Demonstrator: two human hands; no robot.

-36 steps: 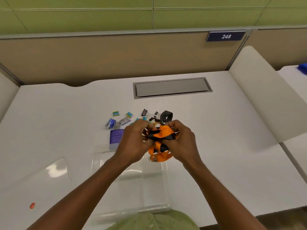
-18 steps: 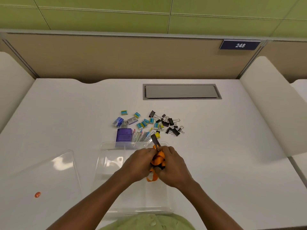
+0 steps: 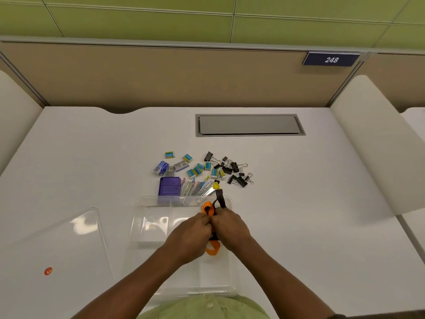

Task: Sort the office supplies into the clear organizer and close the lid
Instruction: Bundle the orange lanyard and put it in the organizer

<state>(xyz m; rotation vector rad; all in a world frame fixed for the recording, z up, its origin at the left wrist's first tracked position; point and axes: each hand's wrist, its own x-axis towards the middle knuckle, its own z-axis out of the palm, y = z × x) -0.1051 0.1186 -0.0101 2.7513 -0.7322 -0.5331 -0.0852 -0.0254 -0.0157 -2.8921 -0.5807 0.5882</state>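
The clear organizer (image 3: pixel 142 226) lies open on the white desk in front of me. My left hand (image 3: pixel 192 233) and my right hand (image 3: pixel 231 229) meet over its right half, both closed on a bundled orange and black lanyard (image 3: pixel 208 207); an orange loop hangs below the hands. Beyond the organizer lie a purple box (image 3: pixel 169 186), several pens and metal strips (image 3: pixel 197 188), small blue staple boxes (image 3: pixel 195 169), a blue stapler (image 3: pixel 160 168) and several black binder clips (image 3: pixel 234 172). The clear lid (image 3: pixel 57 245) rests on the desk at the left.
A small orange dot (image 3: pixel 48 270) shows at the lid's near left part. A grey cable hatch (image 3: pixel 249 125) is set into the desk at the back. Beige partition walls (image 3: pixel 161 77) close off the back, and rounded white dividers (image 3: pixel 372 143) flank the desk.
Both hands have brought the lanyard down from above the supplies to the organizer's right half. The view has tilted down.
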